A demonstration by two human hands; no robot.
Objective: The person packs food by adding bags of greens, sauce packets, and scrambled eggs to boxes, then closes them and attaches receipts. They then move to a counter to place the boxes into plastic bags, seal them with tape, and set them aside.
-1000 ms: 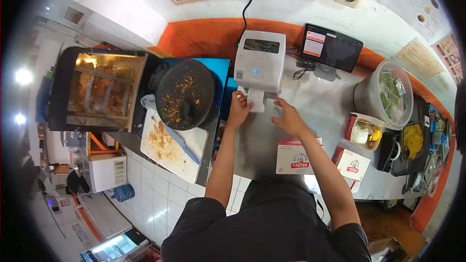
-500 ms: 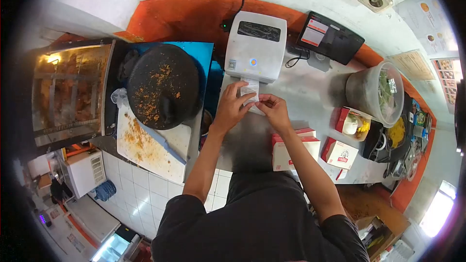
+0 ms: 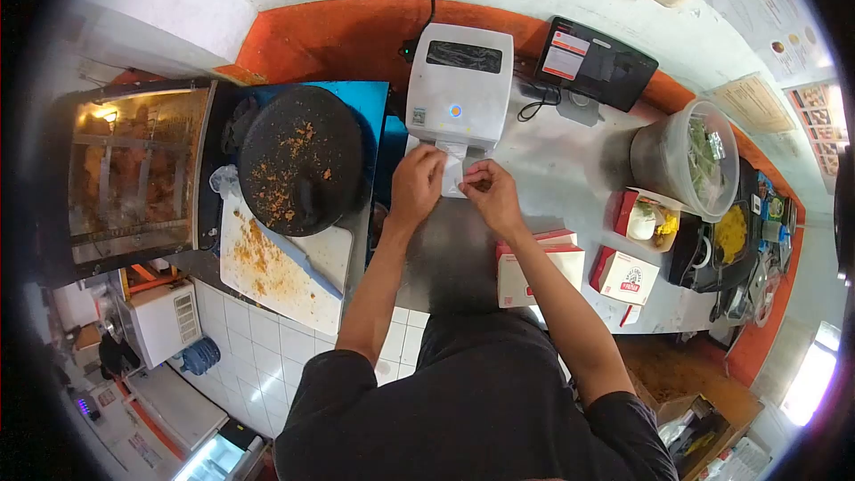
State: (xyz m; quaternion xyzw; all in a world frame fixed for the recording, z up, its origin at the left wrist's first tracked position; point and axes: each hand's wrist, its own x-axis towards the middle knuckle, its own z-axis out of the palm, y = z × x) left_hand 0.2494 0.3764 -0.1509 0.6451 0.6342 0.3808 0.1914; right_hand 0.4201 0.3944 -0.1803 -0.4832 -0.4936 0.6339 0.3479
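Left fingers (image 3: 431,158) and right fingers (image 3: 481,175) partly hide the slip (image 3: 452,178).

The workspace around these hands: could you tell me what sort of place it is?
Probably a fried-chicken takeaway kitchen: there is a lit food warmer, a crumb-strewn cutting board and an open box of food.

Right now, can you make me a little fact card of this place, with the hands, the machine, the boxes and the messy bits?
Left hand: at the left edge of the white paper
Right hand: fingers bent, by the paper's right edge
Machine: white, round light glowing, paper at its front
Screen: lit, right of the machine
Open box: white and yellow food inside
Crumbs: on the round black board and white board
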